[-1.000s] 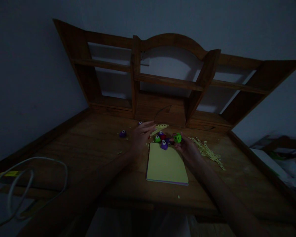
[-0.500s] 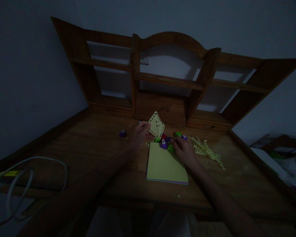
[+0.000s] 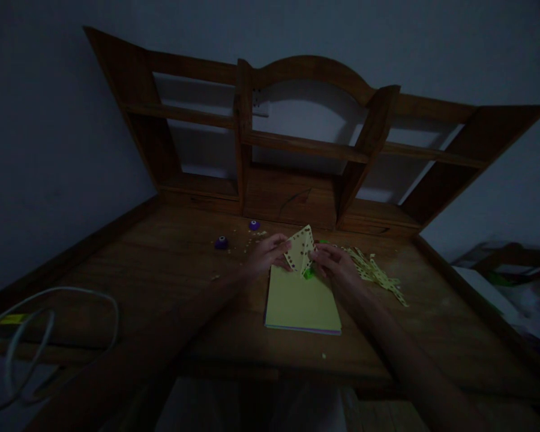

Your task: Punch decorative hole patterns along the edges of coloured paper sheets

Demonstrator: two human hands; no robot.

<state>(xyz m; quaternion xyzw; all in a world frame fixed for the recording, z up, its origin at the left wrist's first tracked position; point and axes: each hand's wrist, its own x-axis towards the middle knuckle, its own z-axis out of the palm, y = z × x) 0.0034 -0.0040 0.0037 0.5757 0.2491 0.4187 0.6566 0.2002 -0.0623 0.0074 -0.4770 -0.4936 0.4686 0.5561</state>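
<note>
Between my two hands is a folded piece of yellow paper point(image 3: 300, 247) with rows of punched holes along its edges. My left hand point(image 3: 270, 252) pinches its left side. The fingers of my right hand point(image 3: 335, 262) close on its right edge. Below them lies a stack of yellow paper point(image 3: 301, 303). A green craft punch point(image 3: 309, 273) shows partly under the held paper, at the top of the stack; the other punches behind the paper are mostly hidden.
Two purple punches point(image 3: 221, 242) sit left of my hands among scattered paper bits. Punched yellow paper strips point(image 3: 378, 273) lie in a heap at the right. A wooden shelf unit point(image 3: 292, 204) stands along the back of the desk. A white cable point(image 3: 67, 289) loops at the left.
My right hand let go of a green punch and moved to the paper's right edge. My left hand lifted the punched paper from the desk and brought it over the stack.
</note>
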